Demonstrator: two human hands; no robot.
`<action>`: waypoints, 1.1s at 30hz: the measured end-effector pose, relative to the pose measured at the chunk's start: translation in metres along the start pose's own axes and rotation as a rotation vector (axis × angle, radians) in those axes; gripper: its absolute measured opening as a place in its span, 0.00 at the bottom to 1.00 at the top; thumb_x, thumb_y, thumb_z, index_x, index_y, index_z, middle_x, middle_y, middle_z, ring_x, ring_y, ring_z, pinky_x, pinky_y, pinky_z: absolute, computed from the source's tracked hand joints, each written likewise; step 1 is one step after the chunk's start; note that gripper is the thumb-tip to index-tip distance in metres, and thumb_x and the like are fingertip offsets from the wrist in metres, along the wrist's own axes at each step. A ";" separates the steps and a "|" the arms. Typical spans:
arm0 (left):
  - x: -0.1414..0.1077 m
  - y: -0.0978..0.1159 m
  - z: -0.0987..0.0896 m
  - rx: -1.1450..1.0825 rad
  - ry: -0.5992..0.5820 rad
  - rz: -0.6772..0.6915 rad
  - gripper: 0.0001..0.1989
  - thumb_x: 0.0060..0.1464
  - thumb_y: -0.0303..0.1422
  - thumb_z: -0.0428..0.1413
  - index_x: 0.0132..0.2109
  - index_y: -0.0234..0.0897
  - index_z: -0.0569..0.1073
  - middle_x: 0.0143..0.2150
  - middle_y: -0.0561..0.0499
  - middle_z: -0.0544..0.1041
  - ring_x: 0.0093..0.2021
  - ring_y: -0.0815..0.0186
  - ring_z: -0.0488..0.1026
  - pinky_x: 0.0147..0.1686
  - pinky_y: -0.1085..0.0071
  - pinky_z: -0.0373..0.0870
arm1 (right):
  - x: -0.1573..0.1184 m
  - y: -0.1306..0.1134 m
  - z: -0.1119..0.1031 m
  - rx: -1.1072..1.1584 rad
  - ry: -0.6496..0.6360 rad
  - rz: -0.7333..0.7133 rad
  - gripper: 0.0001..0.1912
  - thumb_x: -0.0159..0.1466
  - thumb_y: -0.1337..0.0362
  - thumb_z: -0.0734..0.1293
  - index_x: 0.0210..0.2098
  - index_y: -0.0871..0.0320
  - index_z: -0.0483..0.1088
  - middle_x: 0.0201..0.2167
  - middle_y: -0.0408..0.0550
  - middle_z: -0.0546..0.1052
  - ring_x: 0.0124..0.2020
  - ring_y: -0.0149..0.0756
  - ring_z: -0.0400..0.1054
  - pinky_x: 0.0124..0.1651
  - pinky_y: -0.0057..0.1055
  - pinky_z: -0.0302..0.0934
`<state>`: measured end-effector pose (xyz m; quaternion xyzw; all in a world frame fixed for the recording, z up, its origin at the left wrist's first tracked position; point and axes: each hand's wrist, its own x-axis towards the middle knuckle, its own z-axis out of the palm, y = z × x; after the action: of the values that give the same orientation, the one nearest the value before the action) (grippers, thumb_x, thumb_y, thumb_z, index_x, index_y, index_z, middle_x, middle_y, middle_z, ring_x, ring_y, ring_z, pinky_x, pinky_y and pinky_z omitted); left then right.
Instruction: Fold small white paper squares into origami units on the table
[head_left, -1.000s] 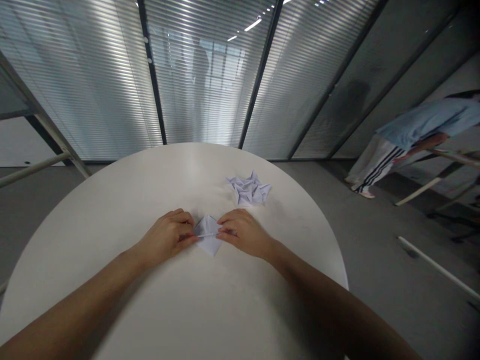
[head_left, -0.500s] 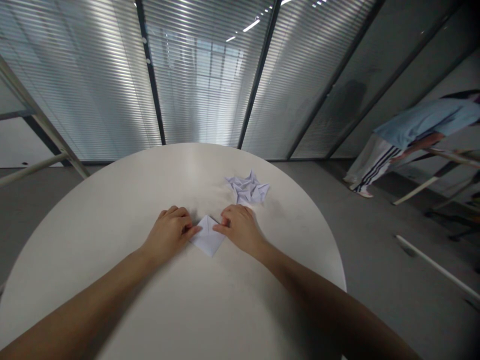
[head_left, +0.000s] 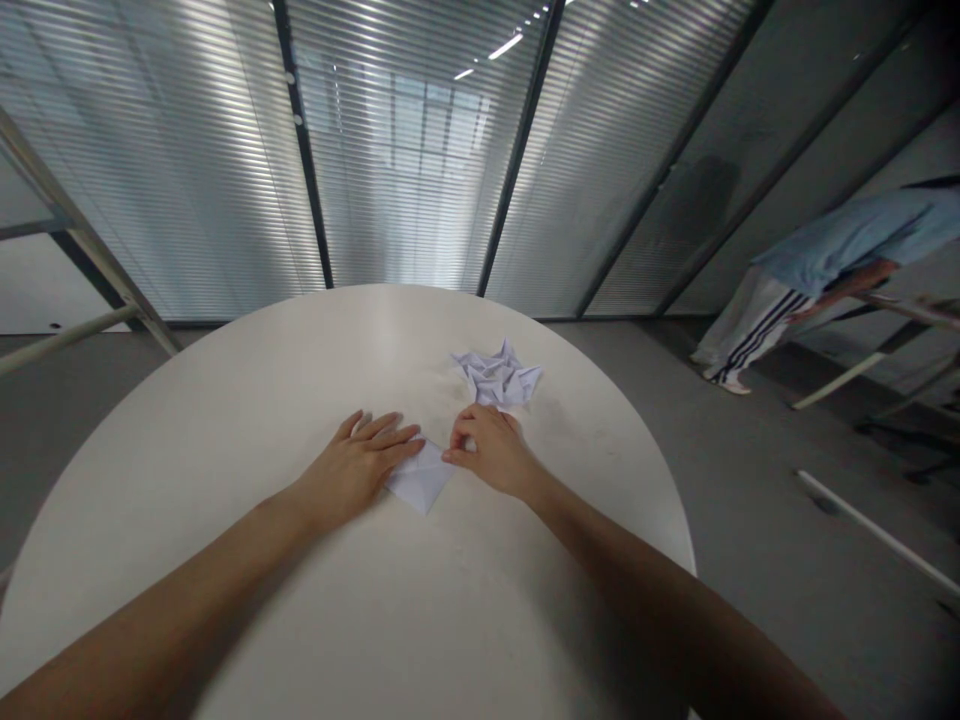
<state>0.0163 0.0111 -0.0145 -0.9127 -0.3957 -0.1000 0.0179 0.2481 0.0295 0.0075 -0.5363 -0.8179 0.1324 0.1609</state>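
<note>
On the table (head_left: 375, 620), origami (head_left: 501, 380) lies behind paper (head_left: 421, 486).

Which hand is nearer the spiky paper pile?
Right. The right hand is just this side of the pile; the left hand is farther left, on the folded paper.

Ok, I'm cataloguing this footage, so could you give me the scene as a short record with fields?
Left hand: spread, fingers over the left part of the folded sheet
Right hand: curled, thumb at the sheet's right corner; whether it grips is unclear
Folded sheet: white, on the table
Paper shapes: white, pointed, clustered just beyond the right hand
Table: round, white
Background: blinds behind the table; a person bending over at far right
</note>
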 end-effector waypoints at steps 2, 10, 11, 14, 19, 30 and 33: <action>0.000 0.000 -0.002 -0.008 -0.013 0.006 0.27 0.59 0.25 0.45 0.63 0.52 0.58 0.64 0.54 0.62 0.66 0.57 0.54 0.62 0.47 0.47 | 0.000 0.003 -0.003 0.014 -0.014 0.020 0.08 0.53 0.59 0.74 0.26 0.55 0.73 0.38 0.43 0.73 0.45 0.39 0.64 0.49 0.39 0.48; 0.001 -0.005 0.003 -0.060 -0.027 -0.007 0.22 0.64 0.34 0.42 0.64 0.50 0.57 0.64 0.53 0.62 0.67 0.56 0.51 0.62 0.43 0.45 | -0.005 -0.012 0.002 0.040 -0.040 -0.075 0.14 0.59 0.64 0.70 0.45 0.55 0.71 0.42 0.46 0.76 0.46 0.37 0.65 0.50 0.36 0.52; 0.001 -0.005 0.003 -0.062 -0.026 -0.011 0.22 0.64 0.34 0.42 0.64 0.50 0.57 0.64 0.53 0.62 0.67 0.56 0.51 0.62 0.43 0.45 | -0.006 -0.015 0.003 0.042 -0.056 -0.084 0.15 0.60 0.66 0.69 0.47 0.55 0.71 0.42 0.46 0.76 0.46 0.37 0.66 0.50 0.35 0.52; 0.001 -0.005 0.004 -0.075 -0.016 -0.032 0.22 0.64 0.35 0.42 0.64 0.49 0.56 0.64 0.51 0.62 0.67 0.57 0.52 0.62 0.44 0.45 | -0.006 -0.019 0.004 0.042 -0.083 -0.067 0.15 0.60 0.69 0.67 0.47 0.54 0.71 0.42 0.46 0.76 0.45 0.36 0.66 0.49 0.34 0.53; 0.000 -0.005 0.001 -0.100 0.021 -0.067 0.21 0.63 0.37 0.44 0.63 0.49 0.59 0.63 0.49 0.64 0.65 0.54 0.55 0.60 0.43 0.49 | -0.003 -0.017 0.005 0.082 -0.094 0.008 0.19 0.58 0.70 0.68 0.49 0.52 0.70 0.40 0.44 0.76 0.41 0.36 0.68 0.47 0.34 0.55; -0.001 -0.009 0.000 -0.142 0.068 -0.145 0.25 0.60 0.44 0.49 0.61 0.41 0.62 0.61 0.44 0.67 0.63 0.52 0.58 0.59 0.45 0.52 | 0.000 -0.019 0.004 0.175 -0.129 0.087 0.10 0.53 0.73 0.69 0.34 0.56 0.74 0.32 0.42 0.77 0.34 0.33 0.69 0.38 0.30 0.56; -0.001 -0.011 -0.003 -0.154 0.120 -0.070 0.17 0.60 0.42 0.49 0.53 0.43 0.70 0.55 0.47 0.72 0.60 0.55 0.62 0.59 0.49 0.53 | -0.002 -0.020 0.005 0.188 -0.067 0.069 0.06 0.53 0.72 0.69 0.31 0.57 0.73 0.30 0.42 0.76 0.33 0.33 0.68 0.37 0.29 0.56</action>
<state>0.0069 0.0173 -0.0123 -0.8895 -0.4166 -0.1852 -0.0321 0.2303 0.0202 0.0104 -0.5421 -0.7877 0.2319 0.1786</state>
